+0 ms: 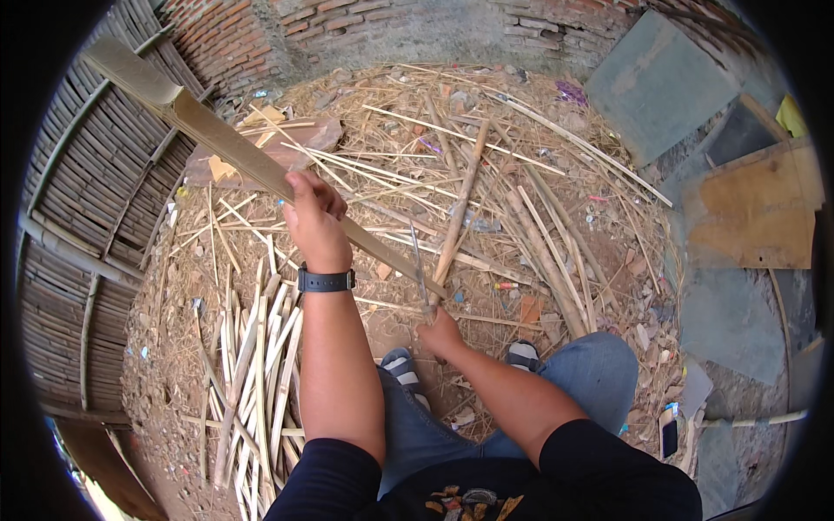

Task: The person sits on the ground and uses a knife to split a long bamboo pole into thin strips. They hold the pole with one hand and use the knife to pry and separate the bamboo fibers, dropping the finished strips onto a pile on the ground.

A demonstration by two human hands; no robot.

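My left hand (318, 227) is closed round a long split bamboo piece (228, 143), with a dark watch on the wrist. The piece slants from the upper left down to the right, and a node ridge shows near its far end. In my right hand (441, 335) is the handle of a knife with a long narrow blade (418, 260). Its blade points away from me and crosses the bamboo's near end; whether the edge touches it I cannot tell. Beneath the blade's right side, a bamboo pole (461, 208) slants over the ground.
Several split bamboo strips (261, 382) are heaped by my left leg. More strips and poles (547, 247) litter the straw-strewn ground ahead. A woven bamboo fence (78, 234) stands left, a brick wall (365, 35) at the back. Grey sheets (665, 82) lean right; a phone (668, 432) lies lower right.
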